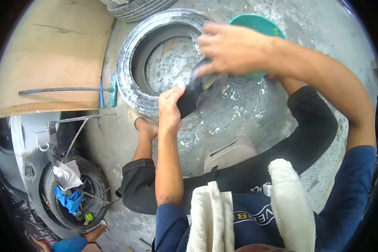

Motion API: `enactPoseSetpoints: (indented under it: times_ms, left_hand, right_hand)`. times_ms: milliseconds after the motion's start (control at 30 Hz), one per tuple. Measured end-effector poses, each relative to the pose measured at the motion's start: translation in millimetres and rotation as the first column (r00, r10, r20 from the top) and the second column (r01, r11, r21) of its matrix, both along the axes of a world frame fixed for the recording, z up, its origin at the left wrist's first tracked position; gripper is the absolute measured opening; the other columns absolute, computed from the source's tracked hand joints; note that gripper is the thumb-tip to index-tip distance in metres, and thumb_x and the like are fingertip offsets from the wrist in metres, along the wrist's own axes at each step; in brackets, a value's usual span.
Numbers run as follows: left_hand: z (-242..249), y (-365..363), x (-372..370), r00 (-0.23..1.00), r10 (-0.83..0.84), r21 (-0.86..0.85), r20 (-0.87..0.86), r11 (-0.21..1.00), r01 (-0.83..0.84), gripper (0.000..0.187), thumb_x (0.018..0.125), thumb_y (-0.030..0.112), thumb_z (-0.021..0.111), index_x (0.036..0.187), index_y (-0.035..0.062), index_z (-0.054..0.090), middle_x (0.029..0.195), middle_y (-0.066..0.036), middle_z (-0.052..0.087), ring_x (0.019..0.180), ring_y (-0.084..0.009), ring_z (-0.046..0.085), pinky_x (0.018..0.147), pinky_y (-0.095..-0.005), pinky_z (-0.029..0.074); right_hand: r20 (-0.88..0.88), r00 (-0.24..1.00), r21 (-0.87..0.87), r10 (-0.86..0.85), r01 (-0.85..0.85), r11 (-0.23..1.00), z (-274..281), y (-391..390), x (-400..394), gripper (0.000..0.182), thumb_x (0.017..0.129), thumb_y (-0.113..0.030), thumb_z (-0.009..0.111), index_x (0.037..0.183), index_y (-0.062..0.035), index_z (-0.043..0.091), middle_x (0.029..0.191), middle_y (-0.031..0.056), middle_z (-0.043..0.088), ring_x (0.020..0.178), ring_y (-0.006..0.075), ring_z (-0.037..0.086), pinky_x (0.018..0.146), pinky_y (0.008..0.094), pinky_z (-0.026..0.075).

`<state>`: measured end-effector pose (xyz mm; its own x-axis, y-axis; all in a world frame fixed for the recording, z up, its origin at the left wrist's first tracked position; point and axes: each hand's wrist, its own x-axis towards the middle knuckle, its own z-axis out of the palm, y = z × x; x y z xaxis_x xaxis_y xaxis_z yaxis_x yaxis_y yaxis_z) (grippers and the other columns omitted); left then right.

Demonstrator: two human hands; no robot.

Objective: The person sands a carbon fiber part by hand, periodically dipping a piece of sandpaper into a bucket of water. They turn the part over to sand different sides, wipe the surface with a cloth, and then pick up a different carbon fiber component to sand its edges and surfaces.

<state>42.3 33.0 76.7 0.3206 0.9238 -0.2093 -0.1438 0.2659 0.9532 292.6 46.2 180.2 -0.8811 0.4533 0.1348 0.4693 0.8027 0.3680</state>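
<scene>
A tyre (pixel 126 63) lies on the wet floor, its sidewall smeared with white suds. My left hand (pixel 170 105) grips its near side, thumb over the inner rim, where the rubber looks dark and wet. Across the right side of the tyre reaches my right hand (pixel 231 48), blurred by motion, fingers curled toward the sidewall. I cannot tell what, if anything, is in it. Partly hidden behind that forearm is a green basin (pixel 256 23).
Below the tyre sits a low plastic stool (pixel 231 153). A long-handled tool (pixel 63 90) with a green head leans at left, by a tan board (pixel 63 50). More tyres stand at the top and at lower left, where a blue cloth (pixel 69 199) hangs. Another person's leg (pixel 95 232) shows there.
</scene>
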Motion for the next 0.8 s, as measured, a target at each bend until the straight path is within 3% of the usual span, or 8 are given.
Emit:
enactPoseSetpoints:
  times_ms: [233, 333, 367, 500, 600, 700, 767, 800]
  left_hand:
    - [1.5, -9.6, -36.1, 0.997, -0.065, 0.044, 0.046, 0.997, 0.063, 0.026, 0.086, 0.024, 0.063, 0.090, -0.0018, 0.069, 0.079, 0.000, 0.064, 0.068, -0.0073, 0.054, 0.063, -0.0229, 0.042]
    - [-5.8, -16.2, -55.2, 0.981, -0.148, 0.110, 0.128, 0.985, 0.135, 0.034, 0.088, 0.027, 0.061, 0.099, -0.0048, 0.068, 0.085, -0.005, 0.067, 0.073, -0.0110, 0.059, 0.069, -0.0241, 0.045]
    - [-7.8, -17.9, -57.6, 0.981, -0.144, 0.106, 0.131, 0.986, 0.131, 0.034, 0.088, 0.027, 0.061, 0.099, -0.0048, 0.068, 0.085, -0.005, 0.067, 0.073, -0.0110, 0.059, 0.069, -0.0241, 0.045]
    - [-19.1, -24.9, -62.3, 0.980, -0.033, 0.095, 0.196, 0.995, 0.014, 0.045, 0.095, 0.035, 0.054, 0.106, -0.0069, 0.067, 0.094, -0.010, 0.070, 0.083, -0.0150, 0.063, 0.077, -0.0272, 0.047]
    - [-31.2, -23.5, -66.7, 0.970, -0.003, 0.073, 0.245, 0.997, -0.015, 0.046, 0.097, 0.035, 0.051, 0.106, -0.0064, 0.068, 0.091, -0.009, 0.070, 0.082, -0.0142, 0.064, 0.076, -0.0269, 0.047]
    - [-29.9, -29.9, -66.8, 0.986, -0.056, 0.106, 0.156, 0.994, 0.040, 0.047, 0.098, 0.038, 0.049, 0.103, -0.0053, 0.069, 0.087, -0.006, 0.069, 0.077, -0.0117, 0.061, 0.071, -0.0261, 0.046]
    - [-31.3, -31.2, -63.4, 0.988, -0.088, 0.262, -0.131, 0.958, 0.120, 0.049, 0.099, 0.040, 0.048, 0.098, -0.0041, 0.071, 0.079, -0.001, 0.065, 0.071, -0.0077, 0.056, 0.065, -0.0246, 0.043]
    - [-52.4, -29.0, -63.8, 0.996, -0.036, 0.199, -0.080, 0.979, 0.052, 0.049, 0.100, 0.039, 0.049, 0.094, -0.0037, 0.071, 0.075, 0.002, 0.061, 0.068, -0.0057, 0.050, 0.061, -0.0239, 0.040]
  right_hand:
    - [-0.045, 0.999, 0.115, 0.016, -0.011, 0.993, 20.4, -9.2, -27.1, 0.033, 0.085, -0.032, 0.064, 0.117, -0.0335, 0.069, 0.087, -0.0003, 0.062, 0.095, 0.0179, 0.058, 0.086, 0.0342, 0.042]
    - [-0.191, 0.942, -0.197, -0.276, 0.239, 0.951, 0.0, -18.7, -31.8, 0.047, 0.087, -0.029, 0.066, 0.132, -0.0358, 0.059, 0.085, 0.0048, 0.057, 0.089, 0.0232, 0.054, 0.084, 0.0383, 0.041]
    - [-0.187, 0.944, -0.200, -0.273, 0.236, 0.951, -9.3, -23.5, -38.6, 0.047, 0.087, -0.029, 0.066, 0.132, -0.0358, 0.059, 0.085, 0.0048, 0.057, 0.089, 0.0232, 0.054, 0.084, 0.0383, 0.041]
    - [-0.314, 0.775, -0.687, -0.549, 0.214, 0.695, -44.9, -57.8, -75.7, 0.043, 0.095, -0.032, 0.056, 0.138, -0.0256, 0.055, 0.081, 0.0101, 0.055, 0.082, 0.0258, 0.050, 0.082, 0.0385, 0.039]
    - [-0.417, 0.646, -0.769, -0.640, 0.125, 0.627, -71.7, -87.3, -105.7, 0.043, 0.096, -0.032, 0.055, 0.138, -0.0239, 0.055, 0.079, 0.0109, 0.055, 0.082, 0.0260, 0.049, 0.082, 0.0382, 0.039]
    - [-0.340, 0.528, -0.845, -0.778, 0.192, 0.500, -77.6, -93.4, -126.7, 0.040, 0.096, -0.038, 0.052, 0.134, -0.0266, 0.058, 0.087, 0.0162, 0.062, 0.090, 0.0327, 0.058, 0.082, 0.0453, 0.042]
    - [-0.360, 0.500, -0.745, -0.787, 0.353, 0.566, -87.3, -86.2, -134.5, 0.041, 0.096, -0.037, 0.052, 0.135, -0.0250, 0.057, 0.085, 0.0158, 0.061, 0.089, 0.0335, 0.057, 0.082, 0.0464, 0.042]
    - [-0.350, 0.481, -0.747, -0.804, 0.375, 0.549, -92.4, -86.6, -137.8, 0.041, 0.096, -0.037, 0.053, 0.134, -0.0243, 0.058, 0.085, 0.0157, 0.061, 0.087, 0.0332, 0.057, 0.081, 0.0463, 0.041]
